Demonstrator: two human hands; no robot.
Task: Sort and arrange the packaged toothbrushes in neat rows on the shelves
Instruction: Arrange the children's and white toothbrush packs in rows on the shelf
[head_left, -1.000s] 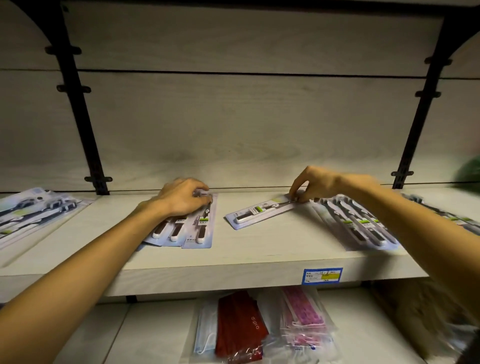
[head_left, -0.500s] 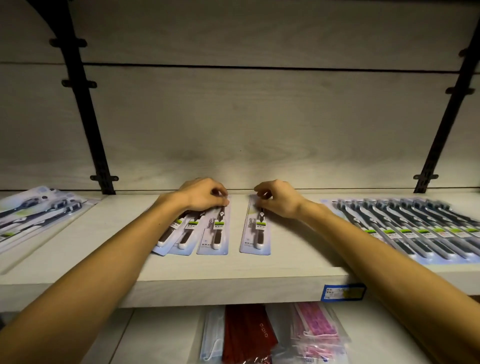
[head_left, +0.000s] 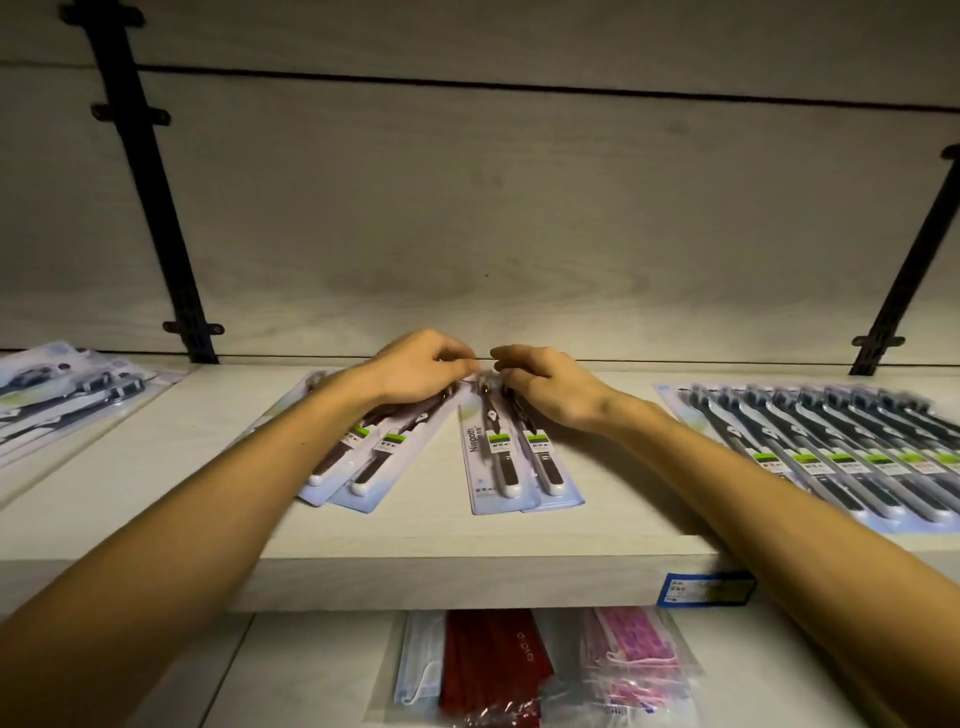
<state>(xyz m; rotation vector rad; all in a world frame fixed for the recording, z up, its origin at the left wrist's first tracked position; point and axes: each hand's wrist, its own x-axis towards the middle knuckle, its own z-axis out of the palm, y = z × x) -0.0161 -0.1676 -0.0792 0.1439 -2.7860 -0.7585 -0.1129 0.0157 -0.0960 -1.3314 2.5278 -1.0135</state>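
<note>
You're pinching, it seems, the far ends of two fanned pack groups, left hand (head_left: 415, 371) on the slanted packs (head_left: 363, 457), right hand (head_left: 550, 387) on the straighter pair (head_left: 511, 462), their long axes running toward you.

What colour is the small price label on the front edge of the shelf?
Blue, with a pale middle; the price label shows in the head view on the shelf edge.

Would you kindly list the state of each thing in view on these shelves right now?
Left hand: fingers curled on the top of the fanned left packs.
Right hand: fingers curled on the top of the centre packs.
Two centre blue-carded toothbrush packs: flat, overlapping.
Fanned left packs: flat, slanted, overlapping.
Long right row of packs: flat, overlapping evenly.
Bagged face masks: sealed, lower shelf.
</note>
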